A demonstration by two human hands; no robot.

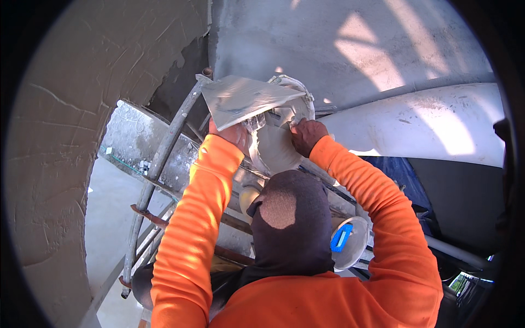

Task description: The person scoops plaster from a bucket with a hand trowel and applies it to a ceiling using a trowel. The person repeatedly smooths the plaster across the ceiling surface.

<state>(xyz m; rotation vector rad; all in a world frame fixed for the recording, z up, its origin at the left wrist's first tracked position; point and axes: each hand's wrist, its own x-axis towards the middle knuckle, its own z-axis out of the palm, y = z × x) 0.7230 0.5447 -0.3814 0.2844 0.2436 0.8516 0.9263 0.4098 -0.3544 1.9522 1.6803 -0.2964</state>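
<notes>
A flat, square plasterer's hawk, smeared with grey plaster, tilts over the left part of a plaster-crusted bucket. My left hand is closed beneath the hawk, most of its fingers hidden by the board. Grey plaster coats the bucket's inside, and pale wet lumps hang under the hawk's edge. At the bucket's right rim is my right hand, its fingers curled inward. What it grips is hidden; a greyish piece shows just beside it in the bucket. Both arms reach forward in orange sleeves.
A scaffold pole slants at left, with cross bars below. Freshly plastered wall fills the left side; a grey wall rises ahead. A white bucket holds a blue float. A rounded dark cloth-covered form sits between my arms.
</notes>
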